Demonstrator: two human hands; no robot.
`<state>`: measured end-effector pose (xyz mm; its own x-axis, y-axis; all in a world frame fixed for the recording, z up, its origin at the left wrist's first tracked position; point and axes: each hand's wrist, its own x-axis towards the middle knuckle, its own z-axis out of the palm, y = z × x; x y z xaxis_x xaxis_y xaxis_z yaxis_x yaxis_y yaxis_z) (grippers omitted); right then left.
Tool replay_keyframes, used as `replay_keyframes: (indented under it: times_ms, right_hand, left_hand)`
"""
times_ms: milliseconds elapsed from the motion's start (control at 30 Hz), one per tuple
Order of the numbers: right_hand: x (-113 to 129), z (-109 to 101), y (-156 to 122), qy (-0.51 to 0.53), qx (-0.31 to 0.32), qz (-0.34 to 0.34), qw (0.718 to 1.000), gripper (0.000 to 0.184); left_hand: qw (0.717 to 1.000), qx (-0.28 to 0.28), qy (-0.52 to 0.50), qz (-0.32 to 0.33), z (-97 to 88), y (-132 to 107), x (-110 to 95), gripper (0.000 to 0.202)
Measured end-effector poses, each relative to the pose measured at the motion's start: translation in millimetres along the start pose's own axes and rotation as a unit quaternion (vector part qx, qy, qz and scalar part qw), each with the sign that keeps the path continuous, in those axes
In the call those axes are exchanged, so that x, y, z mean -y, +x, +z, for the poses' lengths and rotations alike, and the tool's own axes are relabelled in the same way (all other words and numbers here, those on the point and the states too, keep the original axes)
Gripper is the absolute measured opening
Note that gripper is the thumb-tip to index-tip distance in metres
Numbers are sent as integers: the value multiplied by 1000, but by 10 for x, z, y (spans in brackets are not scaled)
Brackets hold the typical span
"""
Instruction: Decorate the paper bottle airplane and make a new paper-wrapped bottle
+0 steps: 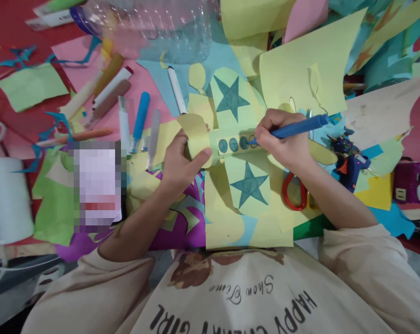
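Observation:
A blue marker (296,127) is gripped in my right hand (283,139), its tip down on a pale strip beside a row of coloured-in circles (233,144). The strip lies across a light green paper cutout (227,124) with a dark teal star (232,96) on its upper flap and another star (249,185) on its lower flap. My left hand (184,162) is closed on the rolled yellow paper end (200,144) of the strip, thumb on top and fingers partly hidden behind. Under the cutout is a yellow sheet (217,227).
Red-handled scissors (294,191) lie beside my right forearm, near a blue glue gun (352,169). Loose markers (140,116) and paper scraps spread to the left, with a blurred-out phone (98,185). A clear plastic bottle (154,28) lies at the back.

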<state>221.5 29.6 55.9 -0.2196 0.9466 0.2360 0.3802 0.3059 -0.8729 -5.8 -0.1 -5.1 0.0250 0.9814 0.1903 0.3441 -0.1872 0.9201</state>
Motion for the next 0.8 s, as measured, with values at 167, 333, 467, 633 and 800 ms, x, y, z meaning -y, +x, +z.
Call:
replay_keyframes:
  times_ms: [167,333,467,633,800]
  right_hand:
    - [-6,-3,-7,9,16,-6,1000,33]
    - [-13,-4,-12,10,23,-12,1000,34]
    - [-11,-9,-11,9,39,-3,999,36]
    - [-13,-5,-7,16,50,13,999,36]
    - [-14,5,-3,43,55,-4,998,33]
  left_hand:
    - [1000,15,9,-17,-5,2,-22,38]
    - [1000,4,2,-11,8,-1,-11,35]
    - [1000,-6,-4,4,20,3,21,36]
    - [1000,-1,-9,-8,13,9,26,36]
    - [1000,-2,-3,-7,6,9,30,38]
